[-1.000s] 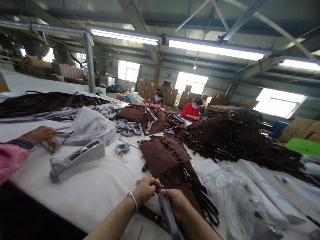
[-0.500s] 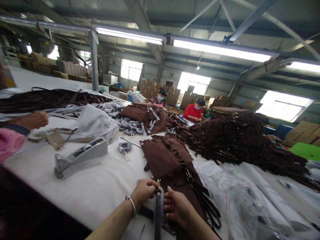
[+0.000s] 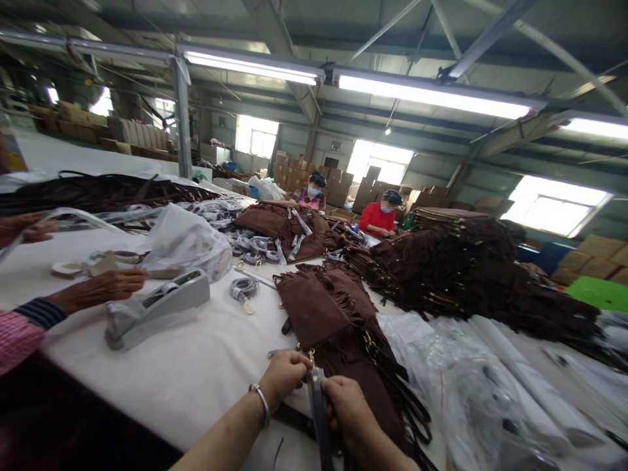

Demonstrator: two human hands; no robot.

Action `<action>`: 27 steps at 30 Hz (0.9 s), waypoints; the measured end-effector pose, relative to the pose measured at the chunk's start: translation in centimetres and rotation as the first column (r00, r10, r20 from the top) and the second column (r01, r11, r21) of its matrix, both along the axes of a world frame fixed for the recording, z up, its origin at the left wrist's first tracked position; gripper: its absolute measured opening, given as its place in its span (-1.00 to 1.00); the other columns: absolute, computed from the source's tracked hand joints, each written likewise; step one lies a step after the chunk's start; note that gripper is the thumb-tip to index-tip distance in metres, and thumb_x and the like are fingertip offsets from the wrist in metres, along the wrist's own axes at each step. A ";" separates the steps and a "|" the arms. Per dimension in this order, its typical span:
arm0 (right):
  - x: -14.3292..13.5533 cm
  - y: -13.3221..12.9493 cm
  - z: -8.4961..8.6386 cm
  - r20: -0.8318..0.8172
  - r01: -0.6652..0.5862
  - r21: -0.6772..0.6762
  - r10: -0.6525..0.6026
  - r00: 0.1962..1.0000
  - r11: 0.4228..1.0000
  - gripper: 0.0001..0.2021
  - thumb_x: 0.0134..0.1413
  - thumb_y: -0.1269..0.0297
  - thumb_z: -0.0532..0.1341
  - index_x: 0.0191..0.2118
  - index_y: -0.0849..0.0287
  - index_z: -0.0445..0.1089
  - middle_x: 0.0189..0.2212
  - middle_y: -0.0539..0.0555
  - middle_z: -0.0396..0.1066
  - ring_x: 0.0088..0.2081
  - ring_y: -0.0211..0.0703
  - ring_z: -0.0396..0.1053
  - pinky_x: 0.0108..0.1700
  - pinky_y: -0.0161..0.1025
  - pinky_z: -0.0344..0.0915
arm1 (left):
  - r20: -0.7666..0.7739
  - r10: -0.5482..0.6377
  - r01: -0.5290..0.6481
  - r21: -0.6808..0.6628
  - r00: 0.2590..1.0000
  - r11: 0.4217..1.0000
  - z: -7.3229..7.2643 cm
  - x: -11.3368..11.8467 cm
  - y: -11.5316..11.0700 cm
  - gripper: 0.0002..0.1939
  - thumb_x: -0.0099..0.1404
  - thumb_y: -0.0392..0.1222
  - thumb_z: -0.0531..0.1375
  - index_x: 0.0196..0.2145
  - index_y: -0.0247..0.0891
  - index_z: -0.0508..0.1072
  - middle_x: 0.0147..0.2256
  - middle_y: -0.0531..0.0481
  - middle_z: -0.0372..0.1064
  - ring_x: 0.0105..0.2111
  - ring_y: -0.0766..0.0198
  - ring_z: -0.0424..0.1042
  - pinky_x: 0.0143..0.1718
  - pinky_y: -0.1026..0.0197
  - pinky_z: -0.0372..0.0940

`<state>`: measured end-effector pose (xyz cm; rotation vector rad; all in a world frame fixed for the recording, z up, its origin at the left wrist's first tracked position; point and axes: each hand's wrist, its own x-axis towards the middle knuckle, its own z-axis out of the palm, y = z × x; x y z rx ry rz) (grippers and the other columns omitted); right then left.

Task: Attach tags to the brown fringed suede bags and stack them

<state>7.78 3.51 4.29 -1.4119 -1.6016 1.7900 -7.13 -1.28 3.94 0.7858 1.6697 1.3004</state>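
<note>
A dark strap with a gold clasp at its upper end runs down between my hands, and a clear wrap shows on its end. My left hand, with a bracelet at the wrist, pinches the strap's top beside the clasp. Thumb and curled fingers of my right hand close on the strap's right edge just below. Beneath and beyond lies a brown fringed bag on the white table, with gold rings and dark straps at its right side.
A grey tape dispenser stands at left, near a co-worker's hand. A wrapped strap coil lies behind it. Stacked brown bags and clear plastic bags fill the right. Two people sit across the table.
My right hand has moved in from beside the strap and closed on it. My left hand keeps its pinch. At left, a co-worker's hands have come further over the table, one lifting a pale strip.
</note>
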 end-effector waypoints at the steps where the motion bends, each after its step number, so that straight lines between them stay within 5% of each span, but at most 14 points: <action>1: -0.2 0.1 -0.1 -0.002 0.011 0.007 -0.011 1.000 1.000 -0.72 -0.15 0.07 0.22 -0.59 0.16 0.22 -0.81 -0.13 0.12 -0.79 -0.39 0.03 -0.77 -0.43 -0.13 | -0.018 -0.005 0.006 0.008 1.000 1.000 0.0 0.0 -0.1 -0.75 -0.06 -0.31 0.11 -0.45 -0.33 0.56 -0.53 -0.02 0.45 -0.57 0.31 0.34 -0.52 0.27 0.24; 13: -1.3 1.3 -0.4 0.042 -0.068 -0.024 0.069 0.997 0.997 -0.72 -0.07 0.05 0.21 -0.55 0.16 0.25 -0.82 -0.14 0.11 -0.82 -0.39 -0.01 -0.80 -0.44 -0.18 | -0.243 -0.117 0.137 0.069 0.963 0.988 1.0 -0.6 -1.1 -0.88 0.10 -0.24 0.11 -0.45 -0.26 0.44 -0.49 0.00 0.39 -0.49 0.24 0.38 -0.47 0.24 0.27; 19: 0.1 0.3 -0.1 -0.011 -0.131 -0.057 0.130 0.991 0.990 -0.71 -0.15 0.07 0.24 -0.45 0.24 0.34 -0.58 0.03 0.41 -0.81 -0.45 0.05 -0.82 -0.45 -0.22 | -0.547 -0.081 0.205 0.170 0.833 0.964 1.0 -1.0 -0.6 -0.85 0.10 -0.41 0.07 -0.48 -0.24 0.39 -0.24 -0.09 0.33 -0.18 0.17 0.31 -0.04 0.15 0.17; 23: 0.3 0.1 0.1 0.018 -0.112 -0.030 0.113 0.993 0.993 -0.71 -0.21 0.18 0.22 -0.34 0.29 0.40 -0.52 0.07 0.44 -0.79 -0.43 0.11 -0.81 -0.45 -0.20 | -0.678 -0.173 0.341 0.122 0.715 0.932 0.2 -1.0 0.3 -0.81 0.13 -0.43 0.03 -0.39 -0.23 0.38 -0.25 -0.08 0.35 -0.21 0.21 0.33 -0.12 0.22 0.19; 27: -0.5 0.8 -0.4 0.031 -0.092 0.049 0.091 0.995 0.995 -0.70 -0.26 0.28 0.21 -0.31 0.31 0.43 -0.59 0.02 0.39 -0.74 -0.30 0.27 -0.77 -0.43 -0.06 | -0.673 -0.165 0.296 0.084 0.721 0.951 0.1 -0.9 0.8 -0.83 0.18 -0.38 0.01 -0.38 -0.23 0.37 -0.33 -0.06 0.35 -0.27 0.20 0.33 -0.17 0.21 0.18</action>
